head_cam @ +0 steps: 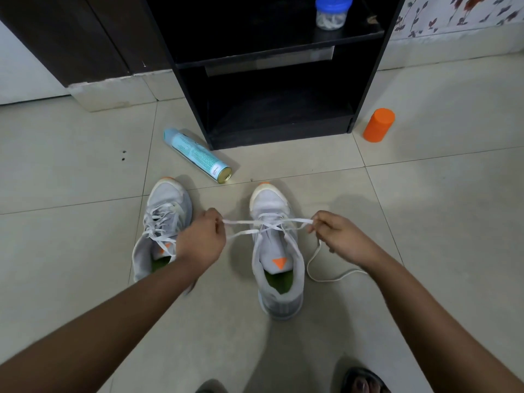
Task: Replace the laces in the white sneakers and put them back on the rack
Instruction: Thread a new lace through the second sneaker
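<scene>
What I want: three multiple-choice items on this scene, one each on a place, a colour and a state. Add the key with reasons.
1. Where is the spray can?
A. Lying on the floor beside the rack's foot.
B. On the rack's shelf.
C. Inside a sneaker.

2. What colour is the lid of the jar on the rack's shelf?
A. Orange.
B. Blue.
C. Green.

3. What are the left hand and right hand doing?
A. Resting flat on the floor.
B. Holding the spray can.
C. Pinching the lace of the right-side sneaker, pulled sideways.

1 A: the can lies on tile by the rack's left front corner.
2 B: the lid is plainly blue.
3 C: each hand grips lace stretched across that sneaker.
</scene>
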Demonstrator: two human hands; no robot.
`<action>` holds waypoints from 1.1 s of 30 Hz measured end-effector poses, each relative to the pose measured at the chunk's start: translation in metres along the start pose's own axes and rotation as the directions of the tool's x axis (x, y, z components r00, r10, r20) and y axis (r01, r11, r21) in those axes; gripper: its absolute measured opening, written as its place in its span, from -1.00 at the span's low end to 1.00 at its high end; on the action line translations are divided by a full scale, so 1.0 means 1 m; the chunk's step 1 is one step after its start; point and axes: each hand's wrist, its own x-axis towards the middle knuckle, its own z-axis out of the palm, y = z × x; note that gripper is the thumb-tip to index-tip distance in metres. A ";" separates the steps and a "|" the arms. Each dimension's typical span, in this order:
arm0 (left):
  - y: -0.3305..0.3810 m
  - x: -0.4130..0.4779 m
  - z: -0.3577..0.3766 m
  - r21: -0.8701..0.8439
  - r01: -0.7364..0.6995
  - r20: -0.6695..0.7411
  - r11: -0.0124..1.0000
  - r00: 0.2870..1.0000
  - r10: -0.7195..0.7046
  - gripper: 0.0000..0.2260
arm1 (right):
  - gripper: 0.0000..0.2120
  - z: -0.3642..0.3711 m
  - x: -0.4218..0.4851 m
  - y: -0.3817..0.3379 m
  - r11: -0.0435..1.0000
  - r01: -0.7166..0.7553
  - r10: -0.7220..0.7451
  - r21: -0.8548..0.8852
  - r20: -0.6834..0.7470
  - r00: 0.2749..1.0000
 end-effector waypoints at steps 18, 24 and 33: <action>0.027 -0.020 0.001 -0.094 -0.484 -0.205 0.870 0.865 0.459 -0.67 | -0.84 0.028 -0.001 -0.008 0.934 0.188 -0.139 0.303 -0.176 0.975; 0.053 -0.027 -0.001 -0.101 -0.589 -0.242 0.802 0.796 0.554 -0.72 | -0.90 0.046 0.000 -0.017 0.859 0.192 -0.097 0.475 -0.217 0.971; 0.048 -0.019 0.013 -0.105 -0.519 -0.130 0.849 0.853 0.505 -0.84 | -0.77 0.055 -0.008 0.012 0.991 0.069 -0.043 0.111 -0.226 0.973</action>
